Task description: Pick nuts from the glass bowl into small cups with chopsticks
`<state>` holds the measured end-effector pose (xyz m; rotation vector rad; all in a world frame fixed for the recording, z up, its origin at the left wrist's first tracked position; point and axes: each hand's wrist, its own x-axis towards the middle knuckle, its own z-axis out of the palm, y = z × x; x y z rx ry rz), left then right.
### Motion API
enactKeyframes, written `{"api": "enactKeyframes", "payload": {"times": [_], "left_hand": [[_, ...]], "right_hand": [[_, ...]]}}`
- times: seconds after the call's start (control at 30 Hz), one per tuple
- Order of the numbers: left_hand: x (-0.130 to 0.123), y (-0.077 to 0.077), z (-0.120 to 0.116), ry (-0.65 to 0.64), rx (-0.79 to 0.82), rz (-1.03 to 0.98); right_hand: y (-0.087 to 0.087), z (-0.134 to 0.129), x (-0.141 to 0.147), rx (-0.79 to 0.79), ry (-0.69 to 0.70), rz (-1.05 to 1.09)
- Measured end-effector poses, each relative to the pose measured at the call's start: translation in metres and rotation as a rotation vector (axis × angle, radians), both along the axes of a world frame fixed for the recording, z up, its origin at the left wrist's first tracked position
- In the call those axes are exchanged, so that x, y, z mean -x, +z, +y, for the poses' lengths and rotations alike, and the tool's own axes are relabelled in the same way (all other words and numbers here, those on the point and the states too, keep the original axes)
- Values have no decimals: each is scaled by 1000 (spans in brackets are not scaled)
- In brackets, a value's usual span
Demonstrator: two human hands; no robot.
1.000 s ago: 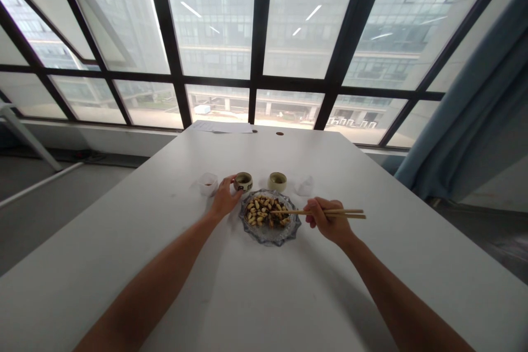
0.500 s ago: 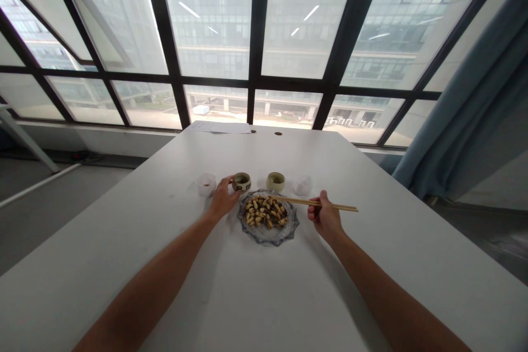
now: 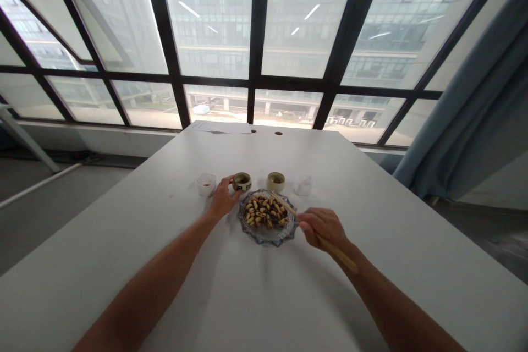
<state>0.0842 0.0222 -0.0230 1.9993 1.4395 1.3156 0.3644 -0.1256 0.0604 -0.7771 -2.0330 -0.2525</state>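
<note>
A scalloped glass plate [image 3: 268, 236] holds a pile of peanuts [image 3: 266, 212] with dark bits among them. My left hand [image 3: 223, 198] grips the left side of a small patterned cup [image 3: 241, 182] behind the plate. My right hand [image 3: 324, 226], to the right of the plate, is closed around a pair of chopsticks [image 3: 284, 204]. Their tips are over the plate's back edge, near a plain green cup [image 3: 275, 182], and their rear ends slant down over my right wrist.
A clear plastic container [image 3: 205, 184] with a little something inside stands left of my left hand. Another clear container [image 3: 303, 185] is right of the green cup. Papers [image 3: 220, 127] lie at the white table's [image 3: 264, 308] far edge.
My right hand has moved nearer and turned, so the chopsticks have swung from nearly level to a steep slant. My left hand and the patterned cup have hardly moved.
</note>
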Motion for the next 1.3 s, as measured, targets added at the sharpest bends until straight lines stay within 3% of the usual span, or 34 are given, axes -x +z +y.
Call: {"api": "enactKeyframes", "payload": {"times": [0.1, 0.2, 0.4, 0.63, 0.87, 1.03, 1.17, 1.3], "left_hand": [[0, 0, -1, -8, 2, -2], [0, 1, -2, 5, -20, 28], [-4, 2, 4, -32, -3, 98], [-5, 3, 5, 38, 40, 65], [-7, 3, 3, 78, 13, 102], [-8, 11, -7, 86, -135, 32], [-12, 26, -26, -89, -194, -21], [-21, 36, -44, -213, -132, 124]], "right_hand": [[4, -5, 11, -147, 55, -288], [2, -2, 15, -118, 30, -309], [-3, 5, 5, 92, 48, -51], [-5, 5, -5, 365, -78, 285], [-6, 7, -3, 535, -73, 353], [-9, 11, -2, 621, -90, 638], [-11, 17, -4, 689, -160, 876], [-13, 22, -7, 732, -184, 976]]}}
